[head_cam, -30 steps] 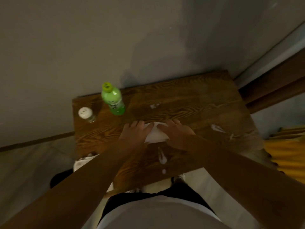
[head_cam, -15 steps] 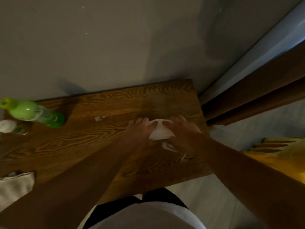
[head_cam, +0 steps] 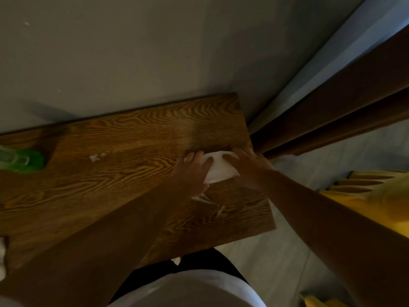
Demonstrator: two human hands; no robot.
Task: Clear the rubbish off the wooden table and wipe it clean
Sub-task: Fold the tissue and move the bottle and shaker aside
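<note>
White shirt (head_cam: 188, 291) at the bottom centre of the frame, dark trousers (head_cam: 199, 262) just above it, against the near edge of the table (head_cam: 110, 196). Two bare forearms reaching up from the lower corners, meeting right of centre. Brown wooden tabletop with strong grain, running from the left edge to right of centre, its far edge along a grey wall (head_cam: 155, 52).

Small white smears (head_cam: 202, 198) on the wood just below the left hand (head_cam: 191, 172), another speck (head_cam: 220, 209) a little to the right. Left hand flat, palm down, fingers close together, tips lying on the left part of a white tissue (head_cam: 218, 168). Right hand (head_cam: 247, 165) also palm down near the table's right edge, fingers slightly spread, pressing the tissue's right part. Tissue flat on the wood between and under both hands, close to the table's far right corner.

More white spots (head_cam: 97, 156) left of centre, well apart from the hands. Green bottle (head_cam: 22, 161) at the left edge, cut off by the frame. Pale scrap (head_cam: 2, 258) at the lower left edge, too little visible to identify.

Yellow object (head_cam: 376, 196) at the right edge, blurred. Dark wooden frame (head_cam: 343, 111) and pale strip (head_cam: 332, 63) in the upper right.
</note>
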